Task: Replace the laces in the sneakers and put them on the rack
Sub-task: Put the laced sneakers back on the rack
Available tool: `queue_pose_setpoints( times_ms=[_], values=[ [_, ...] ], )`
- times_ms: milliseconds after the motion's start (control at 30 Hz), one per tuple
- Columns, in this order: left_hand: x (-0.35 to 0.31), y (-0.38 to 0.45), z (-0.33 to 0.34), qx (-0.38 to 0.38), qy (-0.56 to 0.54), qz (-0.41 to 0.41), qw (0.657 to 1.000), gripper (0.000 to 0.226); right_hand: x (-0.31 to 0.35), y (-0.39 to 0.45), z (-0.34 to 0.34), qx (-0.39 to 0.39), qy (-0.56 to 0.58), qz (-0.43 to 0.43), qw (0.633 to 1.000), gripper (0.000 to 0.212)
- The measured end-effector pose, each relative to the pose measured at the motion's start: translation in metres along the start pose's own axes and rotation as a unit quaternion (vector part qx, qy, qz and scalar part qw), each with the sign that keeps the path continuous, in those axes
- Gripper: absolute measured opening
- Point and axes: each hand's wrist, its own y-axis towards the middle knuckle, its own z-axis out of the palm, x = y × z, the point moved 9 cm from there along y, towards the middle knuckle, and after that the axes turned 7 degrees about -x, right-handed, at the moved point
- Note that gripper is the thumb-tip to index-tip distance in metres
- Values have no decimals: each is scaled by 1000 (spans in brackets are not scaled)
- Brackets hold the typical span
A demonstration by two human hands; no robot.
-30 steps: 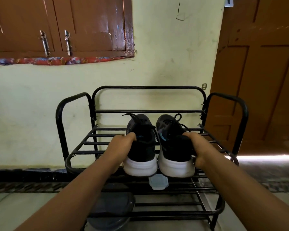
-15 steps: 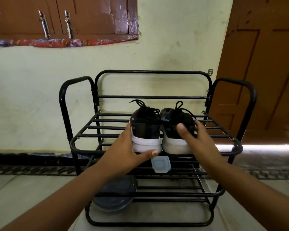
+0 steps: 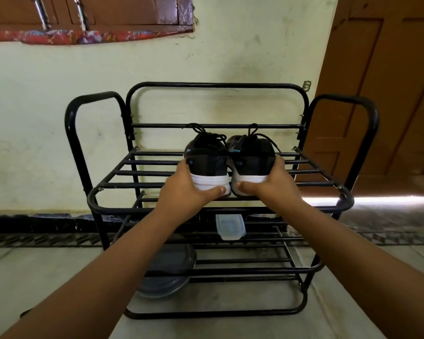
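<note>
Two hands at the sneaker heels: left hand [image 3: 190,185] gripping the left sneaker [image 3: 207,160], thumb under its white sole; right hand [image 3: 271,183] gripping the right sneaker [image 3: 251,159] likewise. Both shoes side by side on the rack [image 3: 98,199] top shelf, long axes toward twelve o'clock, laces [image 3: 201,133] farthest. Probably only letting go left.

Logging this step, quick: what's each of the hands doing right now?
Left hand: holds the heel of the left sneaker on the rack.
Right hand: holds the heel of the right sneaker.
</note>
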Motion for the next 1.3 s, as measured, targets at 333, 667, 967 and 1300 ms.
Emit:
queue_pose_setpoints(
  times_ms=[333,667,967,1300],
  values=[
    [11,15,4,-7,6,-49,999,82,-6,15,6,4,-18,-3,1000,81],
    [6,10,11,-9,50,-44,998,80,-19,21,7,59,-43,28,997,101],
    [-5,-8,9,-27,0,25,999,77,-3,-6,-4,60,-7,-19,998,71],
    [-43,-89,-13,-98,-62,202,972,21,48,-82,-27,26,-157,-333,929,13]
  ],
)
